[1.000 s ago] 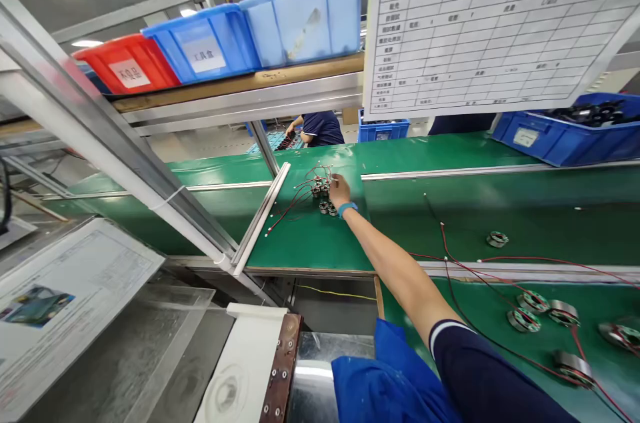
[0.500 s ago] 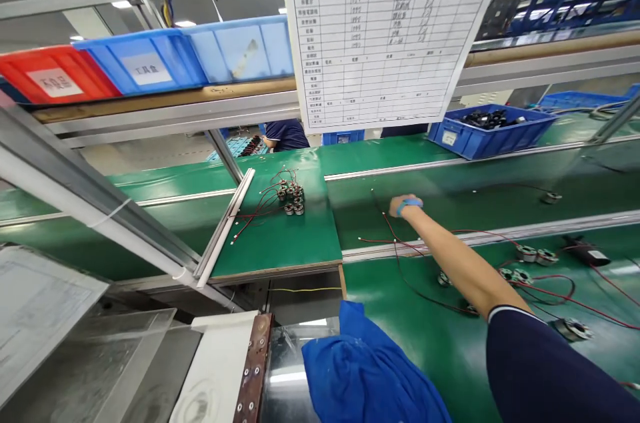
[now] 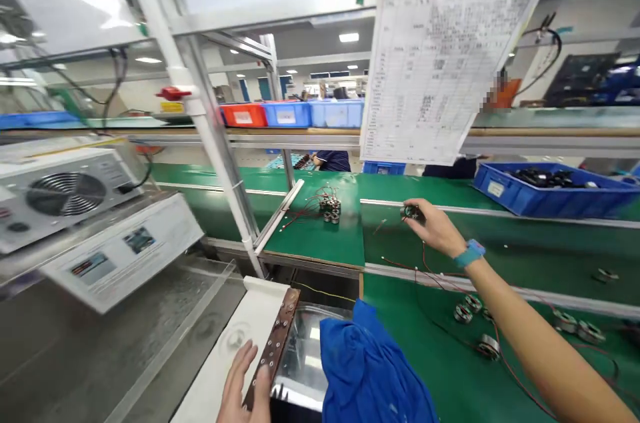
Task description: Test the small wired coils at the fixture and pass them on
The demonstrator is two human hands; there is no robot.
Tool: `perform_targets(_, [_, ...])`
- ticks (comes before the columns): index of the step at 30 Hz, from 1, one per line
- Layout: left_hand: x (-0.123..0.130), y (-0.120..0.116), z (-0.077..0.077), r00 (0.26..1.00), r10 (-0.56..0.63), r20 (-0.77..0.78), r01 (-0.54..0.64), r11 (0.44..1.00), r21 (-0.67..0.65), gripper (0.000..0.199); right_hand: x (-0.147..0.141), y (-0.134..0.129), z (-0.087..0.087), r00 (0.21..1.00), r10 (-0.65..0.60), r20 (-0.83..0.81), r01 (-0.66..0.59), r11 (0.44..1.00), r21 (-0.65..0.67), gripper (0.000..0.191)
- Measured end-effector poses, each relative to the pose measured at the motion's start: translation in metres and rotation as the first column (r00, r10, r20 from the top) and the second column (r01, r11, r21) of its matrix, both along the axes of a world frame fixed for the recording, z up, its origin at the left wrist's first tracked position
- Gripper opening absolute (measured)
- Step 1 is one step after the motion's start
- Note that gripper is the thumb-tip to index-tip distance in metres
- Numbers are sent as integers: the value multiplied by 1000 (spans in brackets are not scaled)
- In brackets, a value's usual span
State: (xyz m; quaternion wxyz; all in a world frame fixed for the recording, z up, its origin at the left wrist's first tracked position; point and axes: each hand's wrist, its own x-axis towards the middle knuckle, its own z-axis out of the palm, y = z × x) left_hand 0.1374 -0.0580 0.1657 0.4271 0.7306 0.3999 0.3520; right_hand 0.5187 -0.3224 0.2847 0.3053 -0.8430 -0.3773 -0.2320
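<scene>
In the head view, my right hand [image 3: 434, 228], with a blue band at the wrist, pinches a small motor stator [image 3: 413, 212] above the green conveyor strip. Thin wires hang near its fingers. My left hand [image 3: 244, 388] is at the bottom edge with its fingers apart and nothing visible in it, close to a brown strip with rivets [image 3: 276, 336] beside a white plate [image 3: 220, 349]. A cluster of wired stators [image 3: 331, 206] stands on the green board left of my right hand. More stators [image 3: 489, 346] and red and black wires lie under my right forearm.
A blue cloth [image 3: 375, 369] lies at the front edge of the bench. Further back stands a blue bin [image 3: 555, 199] of black parts. A paper form [image 3: 435, 63] hangs overhead. A white post [image 3: 220, 156] and a machine with a fan [image 3: 70, 193] stand left. Another person's arm [image 3: 333, 159] shows behind.
The view has tilted up and turned left. My right hand now lifts a stator above the conveyor, where before it reached down to it. My left hand has come into view.
</scene>
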Motion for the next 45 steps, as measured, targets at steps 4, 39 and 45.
perform_targets(4, [4, -43, 52, 942, -199, 272, 187, 980, 72, 53, -93, 62, 45, 900, 433, -44, -436, 897, -78, 36])
perform_targets(39, [-188, -80, -72, 801, 287, 526, 403, 391, -827, 52, -443, 381, -217, 831, 376, -410, -553, 480, -681, 47])
perform_targets(45, [-195, -43, -38, 785, 423, 452, 140, 590, -795, 52, -405, 380, -217, 543, 670, -506, -770, 156, -619, 44])
